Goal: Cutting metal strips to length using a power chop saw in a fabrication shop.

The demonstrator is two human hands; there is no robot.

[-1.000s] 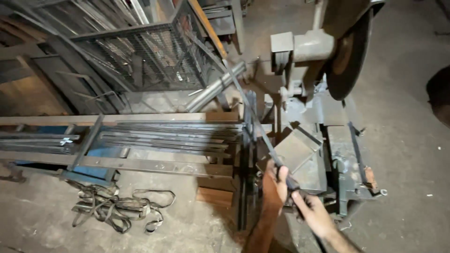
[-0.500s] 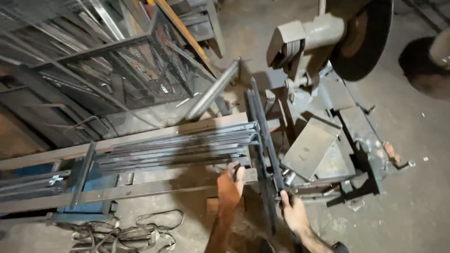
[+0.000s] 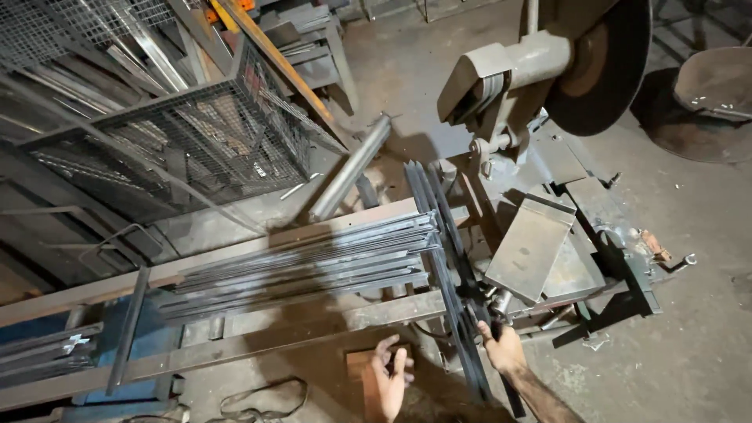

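Two hands show at the near edge of the head view, over a workshop floor. Right hand [image 3: 501, 350] is closed around the near end of a bundle of long dark metal strips [image 3: 448, 266], which runs from the near edge away toward the chop saw [image 3: 548, 86], passing just left of the saw's grey vise plate [image 3: 529, 249]. Left hand [image 3: 390, 376] is open, fingers spread and curled a little, holding nothing; it hovers just left of the bundle, above a small brown wooden block [image 3: 362, 374] on the floor. Left of the bundle, a stack of flat steel bars [image 3: 305, 262] lies crosswise on a long metal rack [image 3: 258, 345], its right ends touching or nearly touching the bundle. A grey pipe [image 3: 351, 168] leans beyond the stack. Farther left stands a wire mesh cage [image 3: 188, 149] among stored metal sections. The saw's dark round blade [image 3: 607, 70] sits raised at the far right, well apart from both hands. A strap [image 3: 258, 395] lies on the floor at the near left
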